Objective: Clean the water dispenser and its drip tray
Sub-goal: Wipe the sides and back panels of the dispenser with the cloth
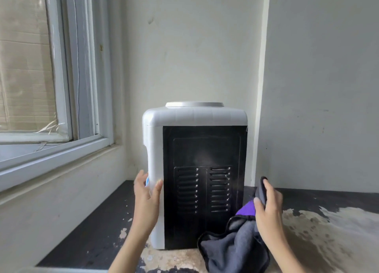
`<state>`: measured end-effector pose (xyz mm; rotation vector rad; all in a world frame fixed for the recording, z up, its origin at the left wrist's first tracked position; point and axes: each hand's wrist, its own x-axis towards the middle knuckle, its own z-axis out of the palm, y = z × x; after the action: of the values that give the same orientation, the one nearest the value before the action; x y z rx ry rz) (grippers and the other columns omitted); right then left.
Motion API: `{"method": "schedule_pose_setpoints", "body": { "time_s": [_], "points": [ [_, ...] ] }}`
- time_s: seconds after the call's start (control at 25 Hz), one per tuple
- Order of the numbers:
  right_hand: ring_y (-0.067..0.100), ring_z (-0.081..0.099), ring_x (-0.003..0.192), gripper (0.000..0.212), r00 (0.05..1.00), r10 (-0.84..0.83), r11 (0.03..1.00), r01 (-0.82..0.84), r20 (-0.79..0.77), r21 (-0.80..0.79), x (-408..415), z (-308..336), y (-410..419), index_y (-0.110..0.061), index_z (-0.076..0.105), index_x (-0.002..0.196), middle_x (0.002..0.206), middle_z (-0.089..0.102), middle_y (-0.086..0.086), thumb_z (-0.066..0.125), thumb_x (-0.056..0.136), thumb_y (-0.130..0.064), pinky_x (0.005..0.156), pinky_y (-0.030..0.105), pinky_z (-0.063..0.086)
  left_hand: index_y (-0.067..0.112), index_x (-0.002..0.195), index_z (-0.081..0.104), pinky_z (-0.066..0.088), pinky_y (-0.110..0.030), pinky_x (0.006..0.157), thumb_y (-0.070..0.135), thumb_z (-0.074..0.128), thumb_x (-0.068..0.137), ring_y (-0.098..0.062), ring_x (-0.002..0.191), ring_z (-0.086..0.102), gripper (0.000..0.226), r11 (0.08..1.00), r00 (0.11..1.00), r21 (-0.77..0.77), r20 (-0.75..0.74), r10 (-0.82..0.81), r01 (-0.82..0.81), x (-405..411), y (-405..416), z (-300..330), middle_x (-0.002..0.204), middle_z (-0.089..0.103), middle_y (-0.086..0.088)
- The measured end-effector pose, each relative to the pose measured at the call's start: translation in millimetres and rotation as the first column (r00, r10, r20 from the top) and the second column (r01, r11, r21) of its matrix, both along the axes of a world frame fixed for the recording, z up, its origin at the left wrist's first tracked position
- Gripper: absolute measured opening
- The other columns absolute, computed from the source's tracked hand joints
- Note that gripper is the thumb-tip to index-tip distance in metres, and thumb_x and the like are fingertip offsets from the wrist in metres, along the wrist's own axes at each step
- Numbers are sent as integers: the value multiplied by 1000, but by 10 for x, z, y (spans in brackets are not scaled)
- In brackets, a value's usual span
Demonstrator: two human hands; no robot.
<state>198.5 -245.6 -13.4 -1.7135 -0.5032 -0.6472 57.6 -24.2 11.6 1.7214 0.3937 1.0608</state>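
**Back of the dispenser faced me, cloth ready in my right hand**

The water dispenser (194, 170) stood upright on a dark, badly worn worktop (328, 231), near the corner wall & just right of a window (51, 78). Its black vented rear panel (203, 188) faced me; white plastic wrapped the top & left side. No bottle sat on top. The drip tray wasn't visible, presumably round the far side w/ the taps.

My left hand (147, 192) rested against the lower left edge of the white casing, fingers straight, thumb near the seam w/ the black panel. My right hand (268, 207) gripped a grey cloth (235, 246) w/ a purple patch, bunched at the dispenser's lower right corner, the rest trailing onto the worktop.

Judging by looks: an empty unit like this should be fairly light & stiff, but the smooth plastic could slip. Best held by both side walls, low down, to turn it; the thin metal vents seemed a poor place to push. The cloth was soft & floppy, so it needed bunching to wipe firmly.
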Motion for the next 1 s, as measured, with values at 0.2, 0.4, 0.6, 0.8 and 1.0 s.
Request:
{"method": "schedule_pose_setpoints", "body": {
  "time_s": [0.2,0.4,0.6,0.8,1.0],
  "points": [
    [10,45,112,51,957,224,950,-257,-185,-176,26,-321,67,-13,38,139,125,35,2,55,92,-7,86,0,23,38,146,-16,-16,-31,112,64,36,88,-6,139,-28,82,862,968,456,-1,250,-222,180,-394,-316,151,-33,13],
    [5,43,116,36,894,332,886,-405,-301,-226,139,-342,100,-25,42,129,124,45,-8,53,94,-29,92,18,31,51,132,-33,-28,-50,98,84,-9,69,-20,128,-48,75,817,901,558,-266,344,-147,394,-774,-436,140,-49,13],
    [-5,49,105,24,888,383,897,-423,-256,-128,166,-340,92,-29,47,112,117,51,-11,58,91,-26,81,10,37,48,120,-49,-35,-53,85,93,-9,53,-29,113,-60,90,849,858,526,-414,305,-48,608,-884,-408,128,-62,4],
    [-5,47,113,28,924,381,922,-382,-36,-68,164,-349,38,-28,49,113,123,53,-5,43,95,-7,96,9,36,53,122,-44,-37,-48,86,94,-10,54,-24,117,-58,86,858,883,510,-372,287,-63,580,-813,-421,131,-59,11],
    [14,44,114,39,777,-88,992,125,623,-15,196,-10,96,-3,43,130,124,40,8,41,91,1,102,18,35,59,121,-41,-38,-46,89,91,-12,58,-19,121,-55,77,861,895,496,-326,304,-112,586,-838,-427,132,-56,18]
  ]
}}
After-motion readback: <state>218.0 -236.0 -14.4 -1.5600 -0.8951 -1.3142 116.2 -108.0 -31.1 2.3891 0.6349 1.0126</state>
